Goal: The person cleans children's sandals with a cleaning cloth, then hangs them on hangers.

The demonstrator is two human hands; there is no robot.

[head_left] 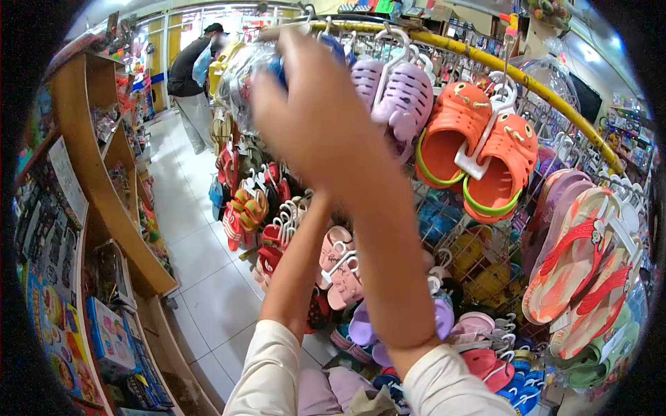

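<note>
My right hand (305, 114) is raised at the yellow rail (451, 43), smeared by motion. Its thumb and fingers overlap a clear plastic bag (244, 83) hanging there, and whether it grips anything cannot be made out. My left forearm (298, 270) crosses behind the right one, which hides the left hand and its fingers. Just right of my right hand hang lilac clogs (402, 97) on a white hanger. Beside them is a pair of orange clogs (461, 125) with lime-green straps. Below my arms hang pink sandals (340, 274).
Wooden shelves (104, 139) with packaged goods run along the left. A tiled aisle (208, 305) leads to a person (191, 83) in dark clothing at the back. Patterned flip-flops (576, 270) hang at right on a wire grid (479, 256), with more footwear below.
</note>
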